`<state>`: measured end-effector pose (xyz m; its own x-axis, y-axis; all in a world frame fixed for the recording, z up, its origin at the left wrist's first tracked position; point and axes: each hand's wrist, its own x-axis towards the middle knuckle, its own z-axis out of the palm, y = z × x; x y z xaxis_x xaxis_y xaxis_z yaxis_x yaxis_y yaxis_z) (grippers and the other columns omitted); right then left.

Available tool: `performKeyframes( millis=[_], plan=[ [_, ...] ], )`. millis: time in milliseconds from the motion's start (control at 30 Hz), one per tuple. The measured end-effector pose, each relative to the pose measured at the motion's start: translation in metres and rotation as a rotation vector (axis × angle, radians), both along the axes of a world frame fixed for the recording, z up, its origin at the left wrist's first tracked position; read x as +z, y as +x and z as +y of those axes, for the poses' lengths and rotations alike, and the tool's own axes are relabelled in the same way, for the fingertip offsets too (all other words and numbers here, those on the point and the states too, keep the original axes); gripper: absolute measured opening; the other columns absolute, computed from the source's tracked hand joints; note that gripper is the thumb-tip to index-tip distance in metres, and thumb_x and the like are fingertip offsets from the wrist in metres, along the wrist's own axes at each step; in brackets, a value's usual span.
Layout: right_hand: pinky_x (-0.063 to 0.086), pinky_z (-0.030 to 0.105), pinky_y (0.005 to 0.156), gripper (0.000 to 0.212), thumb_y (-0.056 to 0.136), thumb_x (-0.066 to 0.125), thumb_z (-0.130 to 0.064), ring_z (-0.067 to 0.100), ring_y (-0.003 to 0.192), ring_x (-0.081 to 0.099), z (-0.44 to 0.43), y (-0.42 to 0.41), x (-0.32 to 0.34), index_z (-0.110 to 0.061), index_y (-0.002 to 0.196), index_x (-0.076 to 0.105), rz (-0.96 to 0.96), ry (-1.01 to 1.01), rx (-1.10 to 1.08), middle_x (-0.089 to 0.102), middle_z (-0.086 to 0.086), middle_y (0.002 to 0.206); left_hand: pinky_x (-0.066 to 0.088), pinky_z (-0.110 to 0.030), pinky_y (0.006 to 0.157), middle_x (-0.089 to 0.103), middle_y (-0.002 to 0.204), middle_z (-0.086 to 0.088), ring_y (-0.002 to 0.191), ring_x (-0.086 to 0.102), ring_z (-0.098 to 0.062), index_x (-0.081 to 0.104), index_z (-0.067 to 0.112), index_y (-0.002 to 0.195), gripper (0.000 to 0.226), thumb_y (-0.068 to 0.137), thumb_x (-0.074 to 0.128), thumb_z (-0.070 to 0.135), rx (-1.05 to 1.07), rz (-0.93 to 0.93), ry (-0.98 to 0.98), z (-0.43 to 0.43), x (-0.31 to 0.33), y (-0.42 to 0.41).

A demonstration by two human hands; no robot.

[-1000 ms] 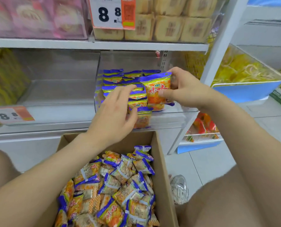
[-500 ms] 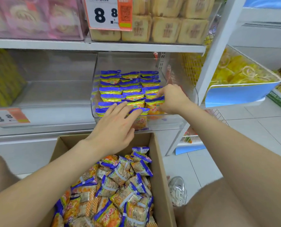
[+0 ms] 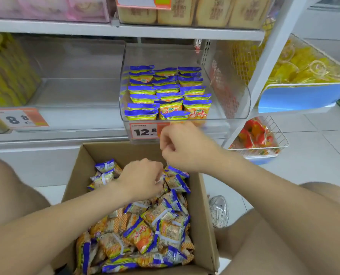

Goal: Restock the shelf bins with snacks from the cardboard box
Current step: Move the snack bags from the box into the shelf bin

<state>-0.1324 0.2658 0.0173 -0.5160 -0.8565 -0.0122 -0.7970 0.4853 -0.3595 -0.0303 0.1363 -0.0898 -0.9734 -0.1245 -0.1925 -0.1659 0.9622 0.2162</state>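
Lining one bin (image 3: pixel 231 104), perhaps twenty packets (image 3: pixel 166 89)

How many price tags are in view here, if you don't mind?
3: the 8.8 tag on the left shelf edge, the 12.8 tag on the snack bin front, a cropped tag at top. Others may be hidden.

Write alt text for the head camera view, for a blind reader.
A person's left hand reaches into blue-and-orange snack packets filling a cardboard box, while the right hand, fingers curled, hovers over the box's far edge. Behind, a clear shelf bin holds neat rows of the same packets above a 12.8 price tag.
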Motion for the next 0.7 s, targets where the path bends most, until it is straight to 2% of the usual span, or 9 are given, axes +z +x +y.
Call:
performKeyframes(
  millis=[67, 133, 233, 300, 367, 433, 500, 600, 700],
  plan=[
    [0.057, 0.04, 0.069, 0.006, 0.085, 0.062, -0.022, 0.029, 0.086, 0.066, -0.003, 0.021, -0.021, -0.021, 0.089, 0.064, 0.0, 0.225, 0.15, 0.067, 0.004, 0.089, 0.058, -0.041, 0.074, 0.068, 0.092, 0.001, 0.088, 0.065, -0.025, 0.066, 0.023, 0.094, 0.012, 0.09, 0.062, 0.033, -0.088, -0.352, 0.064, -0.002, -0.031, 0.009],
    [0.054, 0.038, 0.062, 0.011, 0.09, 0.061, -0.024, 0.031, 0.082, 0.065, -0.004, 0.032, -0.04, -0.015, 0.097, 0.063, 0.016, 0.44, 0.264, 0.062, 0.006, 0.089, 0.057, -0.042, 0.076, 0.071, 0.105, -0.009, 0.098, 0.068, -0.032, 0.07, 0.012, 0.108, 0.028, 0.094, 0.063, 0.035, -0.162, -0.558, 0.06, -0.002, -0.057, 0.015],
    [0.043, 0.034, 0.053, 0.002, 0.095, 0.057, -0.014, 0.026, 0.072, 0.06, -0.004, 0.038, -0.058, -0.013, 0.095, 0.059, 0.064, 0.649, 0.333, 0.052, 0.006, 0.087, 0.057, -0.046, 0.087, 0.065, 0.128, -0.012, 0.109, 0.065, -0.032, 0.063, 0.01, 0.132, 0.041, 0.098, 0.064, 0.032, -0.186, -0.649, 0.131, 0.002, -0.09, 0.023],
    [0.038, 0.032, 0.049, 0.008, 0.096, 0.057, -0.012, 0.02, 0.067, 0.055, -0.005, 0.035, -0.062, -0.011, 0.102, 0.061, 0.082, 0.748, 0.339, 0.053, 0.006, 0.09, 0.052, -0.046, 0.1, 0.055, 0.144, -0.008, 0.122, 0.057, -0.028, 0.042, 0.018, 0.154, 0.066, 0.096, 0.07, 0.034, -0.21, -0.632, 0.206, 0.002, -0.111, 0.027],
    [0.036, 0.031, 0.048, 0.002, 0.096, 0.057, -0.011, 0.018, 0.064, 0.052, -0.008, 0.031, -0.062, -0.012, 0.097, 0.058, 0.076, 0.797, 0.334, 0.052, 0.004, 0.087, 0.044, -0.049, 0.113, 0.042, 0.157, -0.008, 0.138, 0.046, -0.029, 0.02, 0.03, 0.164, 0.091, 0.093, 0.075, 0.037, -0.233, -0.608, 0.288, 0.002, -0.126, 0.03],
    [0.037, 0.031, 0.049, 0.005, 0.095, 0.056, -0.01, 0.021, 0.067, 0.055, -0.013, 0.026, -0.063, -0.013, 0.092, 0.056, 0.082, 0.771, 0.327, 0.055, 0.006, 0.089, 0.04, -0.049, 0.117, 0.036, 0.161, -0.009, 0.144, 0.04, -0.03, 0.01, 0.035, 0.166, 0.098, 0.094, 0.076, 0.036, -0.19, -0.584, 0.402, 0.008, -0.133, 0.03],
    [0.039, 0.032, 0.051, 0.011, 0.096, 0.056, -0.012, 0.025, 0.076, 0.061, -0.016, 0.022, -0.065, -0.016, 0.087, 0.051, 0.091, 0.735, 0.318, 0.053, 0.006, 0.089, 0.042, -0.044, 0.115, 0.037, 0.162, -0.01, 0.144, 0.042, -0.029, 0.013, 0.026, 0.166, 0.097, 0.094, 0.077, 0.032, -0.076, -0.515, 0.512, 0.017, -0.136, 0.028],
    [0.04, 0.033, 0.052, 0.021, 0.095, 0.055, -0.011, 0.025, 0.076, 0.061, -0.016, 0.017, -0.07, -0.018, 0.079, 0.044, 0.096, 0.733, 0.297, 0.05, 0.005, 0.084, 0.051, -0.036, 0.1, 0.051, 0.147, -0.008, 0.129, 0.055, -0.027, 0.036, 0.014, 0.155, 0.084, 0.089, 0.084, 0.033, 0.061, -0.512, 0.52, 0.025, -0.139, 0.024],
    [0.048, 0.034, 0.056, 0.004, 0.095, 0.057, -0.016, 0.028, 0.083, 0.067, -0.014, 0.012, -0.069, -0.015, 0.096, 0.06, 0.075, 0.741, 0.295, 0.063, 0.008, 0.093, 0.051, -0.032, 0.08, 0.056, 0.123, -0.005, 0.106, 0.06, -0.023, 0.052, 0.015, 0.131, 0.061, 0.085, 0.088, 0.032, 0.142, -0.618, 0.555, 0.022, -0.13, 0.019]
  ],
)
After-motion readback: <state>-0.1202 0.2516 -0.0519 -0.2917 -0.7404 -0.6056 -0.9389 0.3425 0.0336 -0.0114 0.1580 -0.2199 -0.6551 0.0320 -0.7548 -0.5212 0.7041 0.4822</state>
